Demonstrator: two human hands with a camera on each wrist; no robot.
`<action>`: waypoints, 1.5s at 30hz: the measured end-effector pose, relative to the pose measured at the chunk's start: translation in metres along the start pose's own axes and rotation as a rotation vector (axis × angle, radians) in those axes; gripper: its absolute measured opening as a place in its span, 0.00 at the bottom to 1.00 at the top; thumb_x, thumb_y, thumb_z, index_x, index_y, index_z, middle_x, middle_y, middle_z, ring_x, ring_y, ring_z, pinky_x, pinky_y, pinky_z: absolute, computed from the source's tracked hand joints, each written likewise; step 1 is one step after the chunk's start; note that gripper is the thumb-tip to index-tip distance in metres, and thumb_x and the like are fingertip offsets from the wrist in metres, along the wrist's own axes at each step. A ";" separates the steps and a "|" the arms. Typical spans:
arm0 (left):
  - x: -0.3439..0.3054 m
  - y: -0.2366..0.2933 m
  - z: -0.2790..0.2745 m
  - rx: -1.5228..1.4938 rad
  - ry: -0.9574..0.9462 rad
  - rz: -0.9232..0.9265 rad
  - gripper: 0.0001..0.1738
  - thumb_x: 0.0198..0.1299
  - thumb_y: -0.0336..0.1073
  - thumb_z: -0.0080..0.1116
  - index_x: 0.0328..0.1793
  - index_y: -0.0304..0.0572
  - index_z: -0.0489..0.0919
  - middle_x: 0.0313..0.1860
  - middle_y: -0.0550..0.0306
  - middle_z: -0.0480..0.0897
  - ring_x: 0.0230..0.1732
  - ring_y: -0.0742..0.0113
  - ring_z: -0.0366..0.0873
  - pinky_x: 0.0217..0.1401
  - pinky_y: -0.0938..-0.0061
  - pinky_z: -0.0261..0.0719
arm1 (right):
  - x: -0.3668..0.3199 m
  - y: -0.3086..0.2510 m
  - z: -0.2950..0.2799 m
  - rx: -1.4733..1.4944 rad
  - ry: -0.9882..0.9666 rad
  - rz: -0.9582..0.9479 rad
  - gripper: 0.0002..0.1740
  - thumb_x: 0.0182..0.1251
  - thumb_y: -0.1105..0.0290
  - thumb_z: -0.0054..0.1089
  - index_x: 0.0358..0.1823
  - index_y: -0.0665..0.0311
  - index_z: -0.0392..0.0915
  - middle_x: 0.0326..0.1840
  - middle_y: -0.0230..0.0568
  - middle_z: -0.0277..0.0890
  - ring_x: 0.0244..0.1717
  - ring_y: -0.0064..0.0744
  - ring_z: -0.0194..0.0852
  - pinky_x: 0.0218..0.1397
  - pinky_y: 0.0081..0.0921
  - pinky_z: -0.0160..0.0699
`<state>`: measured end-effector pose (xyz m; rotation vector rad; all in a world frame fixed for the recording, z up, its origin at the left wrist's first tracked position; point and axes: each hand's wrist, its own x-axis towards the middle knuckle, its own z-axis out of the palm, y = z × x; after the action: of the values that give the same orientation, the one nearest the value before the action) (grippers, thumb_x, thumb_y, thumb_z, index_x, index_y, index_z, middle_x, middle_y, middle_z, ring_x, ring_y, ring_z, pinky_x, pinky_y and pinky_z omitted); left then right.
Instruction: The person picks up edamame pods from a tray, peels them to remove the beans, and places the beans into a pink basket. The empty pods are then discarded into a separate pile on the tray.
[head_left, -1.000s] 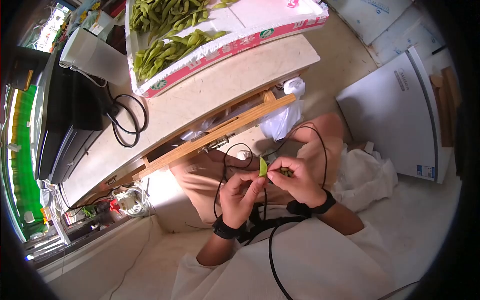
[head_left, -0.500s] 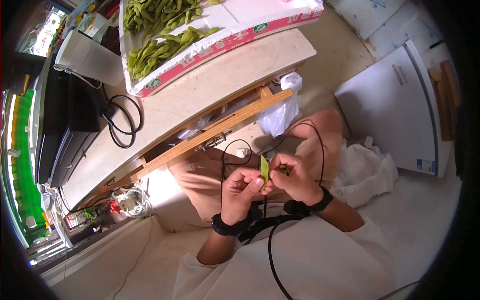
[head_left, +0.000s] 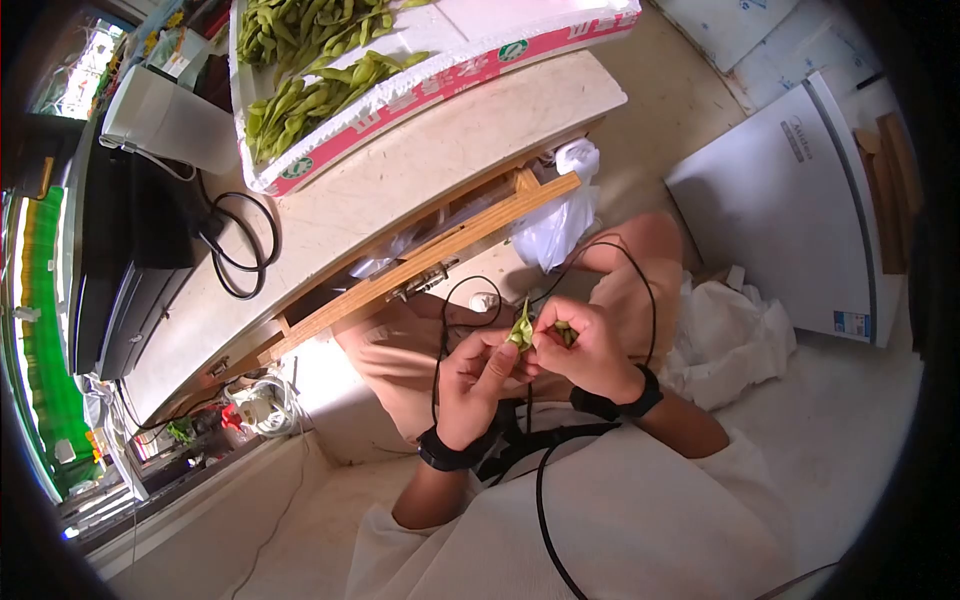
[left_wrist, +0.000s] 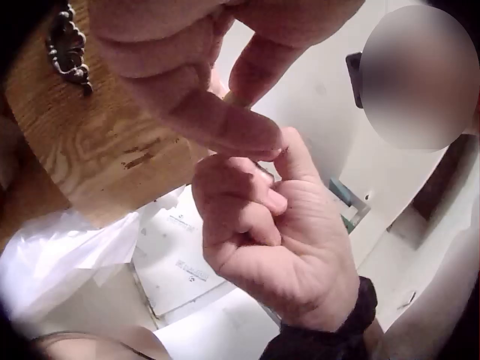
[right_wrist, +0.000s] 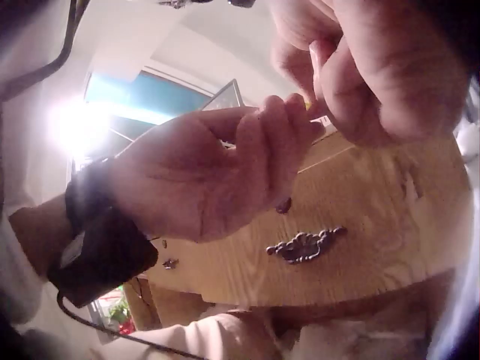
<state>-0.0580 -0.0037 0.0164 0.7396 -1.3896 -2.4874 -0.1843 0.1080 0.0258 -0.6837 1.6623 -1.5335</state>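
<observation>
Over the lap (head_left: 385, 365), near the open drawer (right_wrist: 375, 202): with the green pod (head_left: 521, 332) pinched in the left hand (head_left: 468, 388) and green pieces (head_left: 566, 334) held in the right hand (head_left: 592, 352), press gently, spilling none.

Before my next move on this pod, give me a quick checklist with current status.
1. Left hand grips the pod: ok, pinched between fingers and thumb.
2. Right hand is at the pod: ok, fingertips right beside it; contact is hard to confirm.
3. Green bits secured: ok, tucked in the right hand's curled fingers.
4. Pod emptied: cannot tell, fingers cover part of it.
5. More pods available: ok, piled in the box on the table.
6. Drawer closed: not ok, it is pulled out.
</observation>
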 end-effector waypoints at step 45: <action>-0.001 -0.005 0.007 1.056 0.250 0.444 0.11 0.57 0.25 0.57 0.46 0.38 0.80 0.28 0.47 0.81 0.27 0.62 0.82 0.30 0.73 0.76 | 0.000 0.022 -0.005 0.695 -0.112 0.404 0.15 0.64 0.76 0.40 0.49 0.66 0.73 0.25 0.26 0.66 0.20 0.10 0.55 0.19 0.09 0.50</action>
<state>-0.0603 0.0039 0.0156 0.7256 -2.3926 -1.1705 -0.1862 0.1139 0.0038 -0.0520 0.9924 -1.5869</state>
